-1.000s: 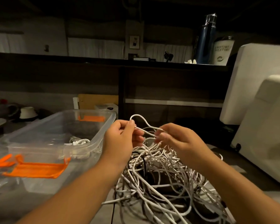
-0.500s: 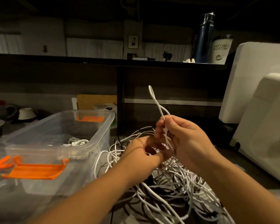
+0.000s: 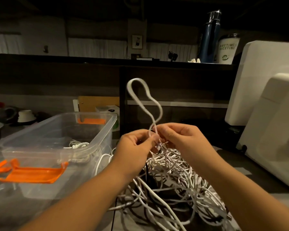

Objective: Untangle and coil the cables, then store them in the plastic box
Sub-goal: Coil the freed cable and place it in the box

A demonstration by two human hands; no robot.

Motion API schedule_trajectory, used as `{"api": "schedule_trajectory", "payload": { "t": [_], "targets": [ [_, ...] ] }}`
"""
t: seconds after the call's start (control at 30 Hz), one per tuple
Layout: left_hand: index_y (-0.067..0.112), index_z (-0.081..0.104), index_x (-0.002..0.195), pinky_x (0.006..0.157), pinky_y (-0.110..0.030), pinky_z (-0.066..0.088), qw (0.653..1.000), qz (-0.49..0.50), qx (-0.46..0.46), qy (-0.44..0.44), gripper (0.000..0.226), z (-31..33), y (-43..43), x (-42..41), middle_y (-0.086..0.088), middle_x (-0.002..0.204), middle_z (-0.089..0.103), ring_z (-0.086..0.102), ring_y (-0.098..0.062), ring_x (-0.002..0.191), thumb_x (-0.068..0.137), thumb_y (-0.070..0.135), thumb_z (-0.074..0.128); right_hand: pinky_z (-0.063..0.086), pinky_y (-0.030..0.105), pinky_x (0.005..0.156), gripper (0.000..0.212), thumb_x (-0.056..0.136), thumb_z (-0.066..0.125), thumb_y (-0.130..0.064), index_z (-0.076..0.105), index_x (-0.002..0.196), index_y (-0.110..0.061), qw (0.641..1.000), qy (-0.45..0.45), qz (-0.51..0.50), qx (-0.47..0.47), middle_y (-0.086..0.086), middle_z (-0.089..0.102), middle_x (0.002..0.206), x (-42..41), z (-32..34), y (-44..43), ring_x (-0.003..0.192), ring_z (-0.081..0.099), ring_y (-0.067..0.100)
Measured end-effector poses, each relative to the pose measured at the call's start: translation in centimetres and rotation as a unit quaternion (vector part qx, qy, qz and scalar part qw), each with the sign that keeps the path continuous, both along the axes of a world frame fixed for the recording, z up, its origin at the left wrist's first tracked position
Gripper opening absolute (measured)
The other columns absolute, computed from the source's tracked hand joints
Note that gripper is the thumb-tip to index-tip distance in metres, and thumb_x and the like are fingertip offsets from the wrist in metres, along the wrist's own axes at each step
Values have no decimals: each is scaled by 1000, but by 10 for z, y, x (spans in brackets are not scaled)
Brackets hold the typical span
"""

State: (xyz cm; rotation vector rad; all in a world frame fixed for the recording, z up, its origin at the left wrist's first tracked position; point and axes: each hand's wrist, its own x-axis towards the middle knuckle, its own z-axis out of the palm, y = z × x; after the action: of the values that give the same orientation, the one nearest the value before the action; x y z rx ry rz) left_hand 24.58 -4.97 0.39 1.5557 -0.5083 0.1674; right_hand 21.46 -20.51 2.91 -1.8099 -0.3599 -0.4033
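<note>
Early stage | one white coil (image 3: 78, 144) stowed in clear plastic box (image 3: 104, 139), 9 o'clock | white cable tangle (image 3: 173, 180) remaining on bench, 6 o'clock | grip: raised white loop (image 3: 144, 99) pinched by left hand (image 3: 135, 146), right hand (image 3: 182, 139)

Just 1 cam, worn on the person's head. It looks fwd and down w/ a wide lens, so both arms come in from the bottom edge. The left hand (image 3: 135, 150) and right hand (image 3: 183, 140) sit near the middle of the pic, close to the cam, fingertips meeting. The cable loop (image 3: 145, 104) they pinch stands up above the hands. The cable pile (image 3: 173, 180) lies under the hands and wrists, very near. The plastic box (image 3: 105, 135) is just left of the left hand, also close. The white blocks (image 3: 274, 122) are right of the right hand. The shelf (image 3: 90, 60) w/ a blue bottle (image 3: 208, 40) is far past the hands, up top and dim.
</note>
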Motion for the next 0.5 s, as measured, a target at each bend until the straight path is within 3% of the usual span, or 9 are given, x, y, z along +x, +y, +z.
{"api": "schedule_trajectory", "payload": {
  "t": [0.1,0.2,0.33,0.43,0.5],
  "targets": [
    [10,70,82,60,-25,53,996,55,-63,8,22,7,6,7,-5,65,66,63,-13,60,100,13,59,56,54,83,30,100,54,-46,79,97,-29,978,5,-73,-198,2,76,86,3,-5,-2,83,70,24],
    [7,67,82,57,-26,56,993,100,-62,-24,22,12,13,9,-7,64,65,64,-15,54,101,13,57,55,44,91,27,98,56,-49,78,102,-35,969,68,-36,-235,-13,74,97,2,-5,-5,92,67,4],
    [10,70,87,64,-35,61,993,107,-8,-48,19,9,10,3,-5,65,67,67,-17,59,100,18,60,53,38,90,24,97,59,-43,79,103,-30,956,88,11,-279,-14,66,105,-2,-4,2,95,63,6],
    [5,72,90,63,-31,60,995,56,-78,10,17,13,9,2,-4,64,68,67,-15,60,99,15,61,53,38,80,27,97,61,-40,79,102,-21,969,68,-2,-238,6,68,104,0,-6,5,85,63,17],
    [4,73,92,62,-27,59,995,42,-91,23,17,15,10,2,-3,65,69,66,-12,59,98,14,61,48,39,73,18,96,65,-37,79,100,-27,977,67,-3,-203,20,68,102,2,-7,4,78,60,32]
  ]
}}
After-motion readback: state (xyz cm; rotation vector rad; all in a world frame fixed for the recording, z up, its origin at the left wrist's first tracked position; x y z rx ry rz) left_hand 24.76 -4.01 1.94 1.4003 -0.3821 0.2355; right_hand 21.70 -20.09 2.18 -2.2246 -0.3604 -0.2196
